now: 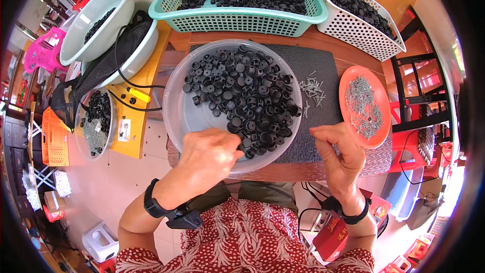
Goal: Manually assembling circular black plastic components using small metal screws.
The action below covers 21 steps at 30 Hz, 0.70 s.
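We judge plenty is left: small, round black plastic parts heap the wide translucent plastic bowl, and thin silvery metal screws cover the smooth orange oval plate; we cannot tell which parts are finished. Our left hand curls among the parts; our right hand bends above the textured dark mat, beside the plate. Whether either pinches anything, we cannot tell.

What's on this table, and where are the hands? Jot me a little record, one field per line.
Left hand: over the bowl, fingertips by black parts; grip hidden
Right hand: beside the plate, fingers curled; whether anything is held, unclear
Bowl: clear, round
Plate: orange, bearing metal fasteners
Mat: black, more fasteners lying loose
Far side: green basket, white basket, both holding black parts
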Available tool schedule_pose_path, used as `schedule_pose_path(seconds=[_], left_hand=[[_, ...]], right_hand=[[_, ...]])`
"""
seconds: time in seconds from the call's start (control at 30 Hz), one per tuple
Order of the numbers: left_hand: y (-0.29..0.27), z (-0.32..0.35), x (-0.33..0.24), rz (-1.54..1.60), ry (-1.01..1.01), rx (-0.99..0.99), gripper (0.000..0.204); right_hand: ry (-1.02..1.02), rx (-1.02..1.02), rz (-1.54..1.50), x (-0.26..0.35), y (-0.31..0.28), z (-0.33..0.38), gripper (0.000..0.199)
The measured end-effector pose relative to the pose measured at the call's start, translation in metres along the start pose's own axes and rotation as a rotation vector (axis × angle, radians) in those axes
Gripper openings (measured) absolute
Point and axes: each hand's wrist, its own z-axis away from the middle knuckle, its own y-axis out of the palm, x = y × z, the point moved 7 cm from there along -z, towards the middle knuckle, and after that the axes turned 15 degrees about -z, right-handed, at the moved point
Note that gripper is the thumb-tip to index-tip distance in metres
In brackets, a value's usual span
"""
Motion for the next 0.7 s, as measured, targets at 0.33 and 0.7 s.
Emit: schedule_pose_path(seconds=[0.33,0.7], left_hand=[[-0.031,0.016,0.008,0.559,-0.338,-0.094,0.022],[-0.051,0.01,-0.018,0.298,-0.12,-0.235,0.03]], right_hand=[[0.036,0.066,-0.335,0.029,0.059,0.003,0.016],[0.701,-0.041,-1.026,0.005,0.091,0.022,0.014]])
